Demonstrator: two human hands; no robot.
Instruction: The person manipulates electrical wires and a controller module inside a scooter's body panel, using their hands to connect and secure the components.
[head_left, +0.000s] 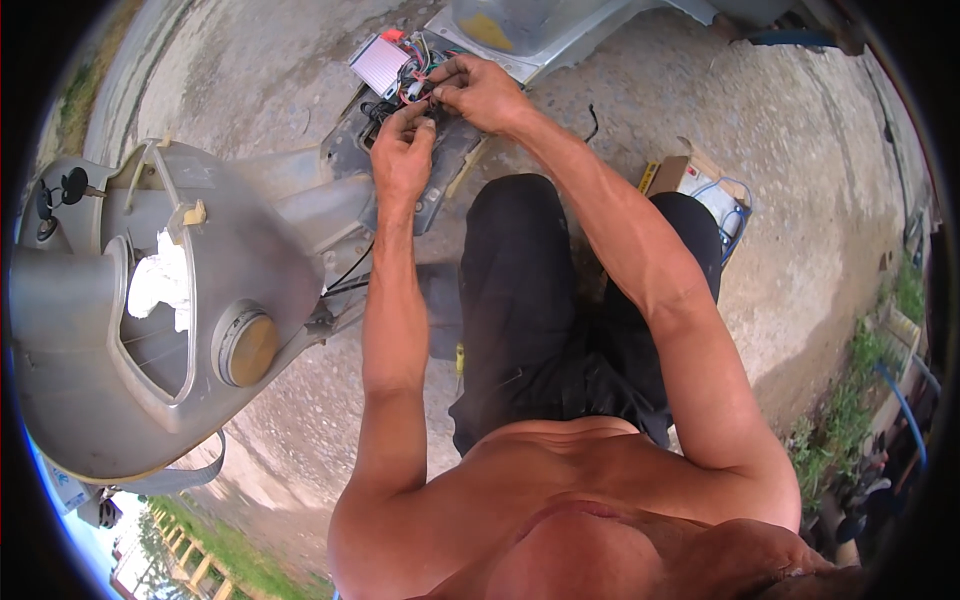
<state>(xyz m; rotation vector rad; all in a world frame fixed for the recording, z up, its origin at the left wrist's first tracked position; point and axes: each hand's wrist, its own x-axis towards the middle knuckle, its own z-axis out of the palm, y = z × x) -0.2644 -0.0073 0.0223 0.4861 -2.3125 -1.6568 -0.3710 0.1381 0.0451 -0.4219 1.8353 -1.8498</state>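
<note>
Both my hands work close together over a bundle of thin coloured wires [412, 84] in the opened body of a grey scooter. My left hand [402, 155] comes from below, its thumb and fingertips pinched on a dark wire. From the right, my right hand [482, 95] pinches wires of the same bundle; the exact strands are too small to make out. Just beyond the fingers lies a silver ribbed controller box [381, 65], with a red piece [393, 36] at its far edge. Black cables [376, 110] lie beside my left fingertips.
The scooter's grey front shield [230, 230] stands at the left, with a key [93, 191] in it and a white cloth [160, 280] in its opening. Right of my knees, an open cardboard box [690, 175] holds blue cable. Rough concrete [800, 200] lies around.
</note>
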